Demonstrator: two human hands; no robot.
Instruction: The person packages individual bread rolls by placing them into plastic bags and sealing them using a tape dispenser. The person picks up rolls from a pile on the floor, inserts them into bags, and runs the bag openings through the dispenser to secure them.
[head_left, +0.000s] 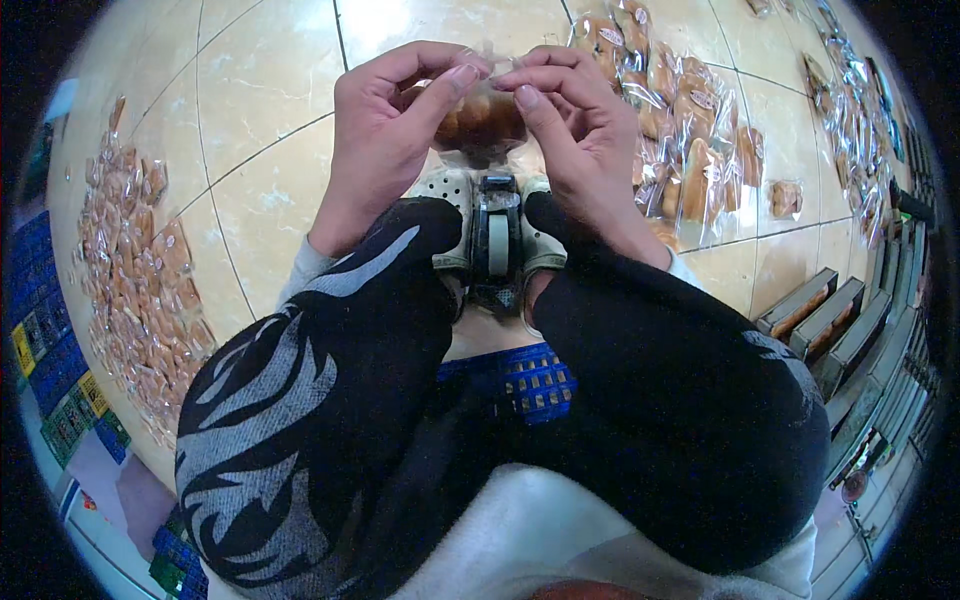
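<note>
Between my two hands is a browned bread roll (480, 124) in a clear plastic bag. My left hand (397, 120) pinches the gathered mouth of the bag (491, 67) between thumb and index finger. From the other side, the fingers of my right hand (577, 112) grip the same plastic. The roll hangs just beyond a black tape dispenser (496, 240) with a pale roll of tape. That dispenser stands between my feet, which wear light perforated clogs (450, 191).
Bagged loaves (694, 112) lie heaped on the tiled floor (277, 157) at right, one small bagged bread (786, 199) apart. Many small wrapped buns (139, 262) spread at left. Metal baking trays (832, 322) stand at right, plastic crates (45, 307) at far left. A blue crate (536, 382) is under me.
</note>
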